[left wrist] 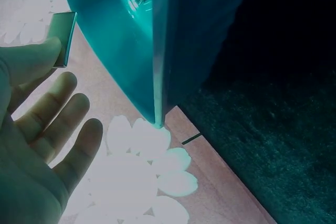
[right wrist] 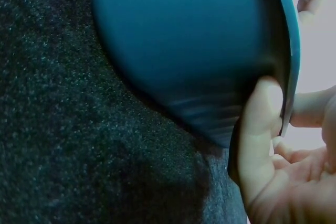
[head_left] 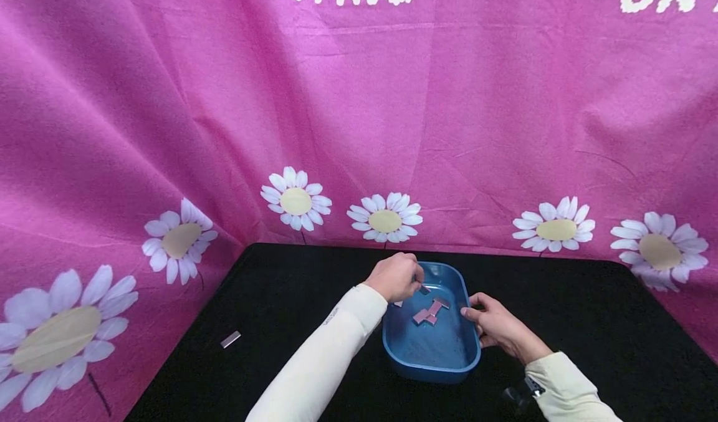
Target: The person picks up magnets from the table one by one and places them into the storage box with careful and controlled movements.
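A blue rectangular tub (head_left: 432,353) stands on the black table, with several small flat pinkish rectangular blocks (head_left: 435,310) lying loosely on its floor. Over the tub's far left rim is my left hand (head_left: 396,276). In the left wrist view, the thumb and a finger of that hand (left wrist: 37,129) pinch a small shiny flat rectangular block (left wrist: 63,35), while the other fingers stay loosely bent. My right hand (head_left: 500,326) grips the tub's right wall; in the right wrist view the thumb and fingers of this hand (right wrist: 283,171) sit on either side of the rim.
One more flat rectangular block (head_left: 230,339) lies alone on the left part of the black table (head_left: 303,297). Behind the table hangs a pink cloth (head_left: 482,129) with white daisies and lettering. A small dark object (head_left: 515,399) is near the right sleeve.
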The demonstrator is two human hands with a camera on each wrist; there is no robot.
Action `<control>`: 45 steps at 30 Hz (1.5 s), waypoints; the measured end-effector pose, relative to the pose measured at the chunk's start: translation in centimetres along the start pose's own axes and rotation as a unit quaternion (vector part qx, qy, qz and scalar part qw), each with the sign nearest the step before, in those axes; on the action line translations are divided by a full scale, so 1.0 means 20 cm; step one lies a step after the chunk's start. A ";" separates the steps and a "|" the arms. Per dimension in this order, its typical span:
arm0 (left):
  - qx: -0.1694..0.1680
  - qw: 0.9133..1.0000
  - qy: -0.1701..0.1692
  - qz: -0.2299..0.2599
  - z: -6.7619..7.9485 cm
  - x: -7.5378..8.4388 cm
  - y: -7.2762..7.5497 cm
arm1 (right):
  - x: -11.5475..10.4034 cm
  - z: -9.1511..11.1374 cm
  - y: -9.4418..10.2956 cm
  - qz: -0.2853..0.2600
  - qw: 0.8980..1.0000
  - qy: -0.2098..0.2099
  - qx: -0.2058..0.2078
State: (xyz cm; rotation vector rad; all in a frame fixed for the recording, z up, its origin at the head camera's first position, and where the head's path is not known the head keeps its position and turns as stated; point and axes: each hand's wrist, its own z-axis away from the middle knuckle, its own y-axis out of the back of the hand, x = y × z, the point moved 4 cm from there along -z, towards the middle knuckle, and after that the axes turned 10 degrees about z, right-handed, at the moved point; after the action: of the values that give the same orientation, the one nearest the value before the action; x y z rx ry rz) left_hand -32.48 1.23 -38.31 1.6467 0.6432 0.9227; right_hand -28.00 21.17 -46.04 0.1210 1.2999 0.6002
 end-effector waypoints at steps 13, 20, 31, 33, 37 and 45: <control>-0.013 1.000 0.006 0.014 0.00 0.00 -0.02 | -0.01 -0.01 0.01 0.011 1.000 -0.004 -0.004; -0.012 1.000 0.005 0.018 -0.02 0.01 -0.04 | 0.00 0.00 0.01 0.010 1.000 -0.007 0.002; -0.032 0.998 0.021 0.040 -0.02 0.01 -0.05 | 0.00 0.01 0.01 0.013 1.000 -0.013 -0.001; -0.034 0.998 0.023 0.039 -0.02 0.02 -0.05 | 0.00 0.01 0.01 0.013 1.000 -0.013 -0.004; -0.038 0.998 0.021 0.036 -0.03 0.02 -0.06 | 0.00 0.01 0.02 0.009 1.000 -0.012 0.000; -0.041 0.999 0.016 0.025 -0.03 0.03 -0.08 | 0.01 0.00 0.01 0.006 1.000 -0.007 0.001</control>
State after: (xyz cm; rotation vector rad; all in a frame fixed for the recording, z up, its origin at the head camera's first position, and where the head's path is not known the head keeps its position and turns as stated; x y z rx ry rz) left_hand -32.50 2.50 -39.62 1.5839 0.5791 1.0008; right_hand -28.00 21.46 -46.10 0.1352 1.2881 0.6070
